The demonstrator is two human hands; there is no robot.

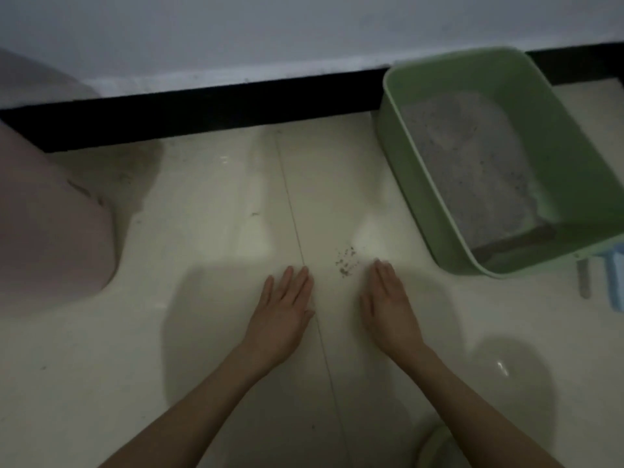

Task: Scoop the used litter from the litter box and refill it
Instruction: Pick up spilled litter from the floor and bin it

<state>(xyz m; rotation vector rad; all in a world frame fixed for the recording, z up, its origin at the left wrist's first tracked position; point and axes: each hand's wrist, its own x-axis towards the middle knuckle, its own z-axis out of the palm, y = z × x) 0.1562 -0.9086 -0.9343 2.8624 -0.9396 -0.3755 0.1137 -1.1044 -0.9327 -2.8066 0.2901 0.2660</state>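
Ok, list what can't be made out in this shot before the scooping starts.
- Blue item beside the litter box, head view: cut off by the right edge; possibly a scoop, can't confirm.
- Pink mass at left: cut off by the frame, dim; identity unclear.
- Pale rounded object at the bottom: cropped by the bottom edge and partly hidden by the right forearm.
- Specks on the floor between the hands: too small to identify.
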